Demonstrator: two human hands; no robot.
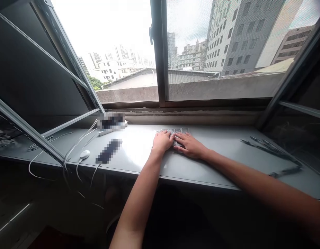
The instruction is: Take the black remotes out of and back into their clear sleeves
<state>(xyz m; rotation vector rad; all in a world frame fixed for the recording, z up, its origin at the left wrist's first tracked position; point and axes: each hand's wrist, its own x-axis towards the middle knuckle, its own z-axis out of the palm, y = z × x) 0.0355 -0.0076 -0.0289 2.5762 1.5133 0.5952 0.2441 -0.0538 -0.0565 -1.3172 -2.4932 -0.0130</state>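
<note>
A crumpled see-through plastic bag [178, 131] with greyish contents lies flat on the light table, close to the window. My left hand [162, 140] rests palm down on its left side, fingers stretched out. From the right, my right hand [190, 144] lies flat across the bag with its fingers spread. The two hands nearly meet over the middle of the bag and hide much of it. What the bag holds is too small to make out.
A white round charger [84, 154] with a cable, a pixelated dark flat object [109, 151] and a white power strip [105, 132] sit left on the table [201, 173]. Dark thin cords or tools [270, 148] lie right. Metal frames [79, 77] flank the window.
</note>
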